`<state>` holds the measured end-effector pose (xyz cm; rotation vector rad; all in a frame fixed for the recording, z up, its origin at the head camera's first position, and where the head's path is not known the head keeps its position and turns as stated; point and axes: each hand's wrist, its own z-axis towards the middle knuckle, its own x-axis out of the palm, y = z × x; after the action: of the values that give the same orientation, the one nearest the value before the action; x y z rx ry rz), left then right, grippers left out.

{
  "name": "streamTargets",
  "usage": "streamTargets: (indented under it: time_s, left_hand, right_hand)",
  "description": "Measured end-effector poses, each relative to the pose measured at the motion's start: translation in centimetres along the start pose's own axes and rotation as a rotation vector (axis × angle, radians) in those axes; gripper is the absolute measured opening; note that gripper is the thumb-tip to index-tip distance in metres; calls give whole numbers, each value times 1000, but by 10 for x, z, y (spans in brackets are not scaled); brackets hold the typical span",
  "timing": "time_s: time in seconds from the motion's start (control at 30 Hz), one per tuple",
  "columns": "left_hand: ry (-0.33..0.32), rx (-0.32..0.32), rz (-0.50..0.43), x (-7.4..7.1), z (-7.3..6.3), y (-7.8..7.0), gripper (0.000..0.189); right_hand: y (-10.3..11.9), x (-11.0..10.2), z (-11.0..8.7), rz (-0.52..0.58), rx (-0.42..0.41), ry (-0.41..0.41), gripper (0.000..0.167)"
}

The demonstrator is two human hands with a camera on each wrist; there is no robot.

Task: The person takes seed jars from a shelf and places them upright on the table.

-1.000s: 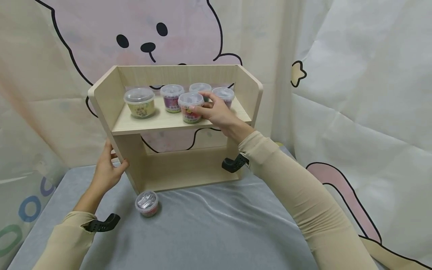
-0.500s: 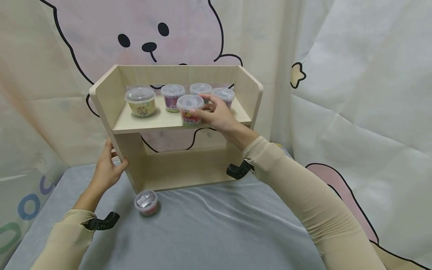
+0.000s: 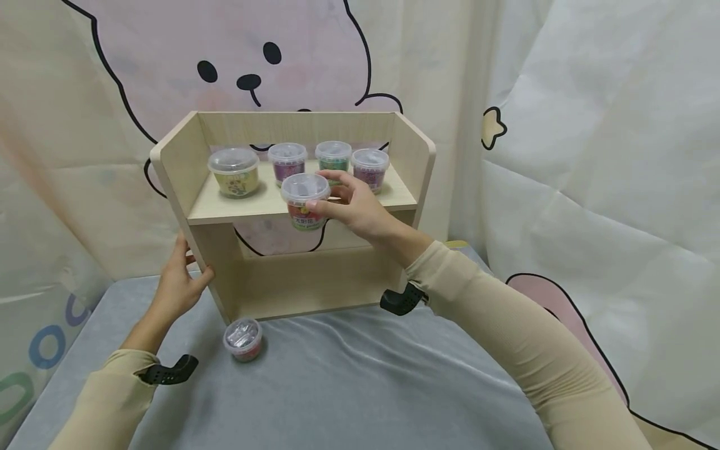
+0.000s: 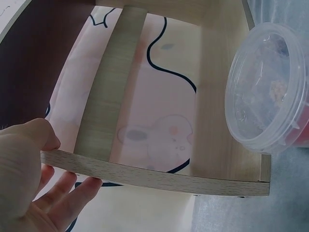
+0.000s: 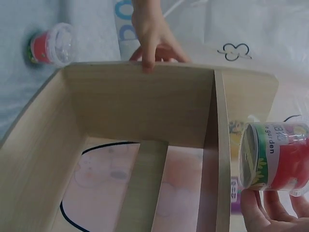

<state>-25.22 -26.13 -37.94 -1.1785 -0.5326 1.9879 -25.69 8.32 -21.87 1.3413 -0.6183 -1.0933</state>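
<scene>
My right hand (image 3: 362,209) pinches a clear lidded plastic tub (image 3: 304,215) with a red and green label between thumb and fingers. The tub is held in front of the upper board's front edge, lid up. In the right wrist view, the printed side of this tub (image 5: 280,157) shows above the fingertips. My left hand (image 3: 179,281) grips the left side panel of a pale wooden two-tier shelf (image 3: 214,275), thumb on one face and fingers on the other. Close to that panel's foot, a second red tub (image 3: 244,340) stands on the cloth.
On the upper board stand a wider yellow tub (image 3: 234,175), a purple tub (image 3: 287,164), a green tub (image 3: 334,153) and another purple tub (image 3: 371,169). A grey-blue cloth (image 3: 360,381) covers the table. Printed curtains (image 3: 590,156) hang behind and at the sides.
My right hand has lifted the red tub off the upper board and brought it forward, down and slightly left. The left hand keeps its hold on the side panel.
</scene>
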Motion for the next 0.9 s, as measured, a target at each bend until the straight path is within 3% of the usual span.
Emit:
streamTargets:
  time_s: [0.17, 0.4, 0.9]
  left_hand:
    - [-1, 2, -4, 1, -1, -1, 82]
    - [-20, 15, 0, 2, -2, 0, 85]
    - [-17, 17, 8, 2, -2, 1, 87]
  right_hand:
    - [-5, 7, -7, 7, -26, 37, 62]
    - [-21, 16, -18, 25, -1, 88, 60]
    - [-72, 38, -30, 119, 6, 152, 59]
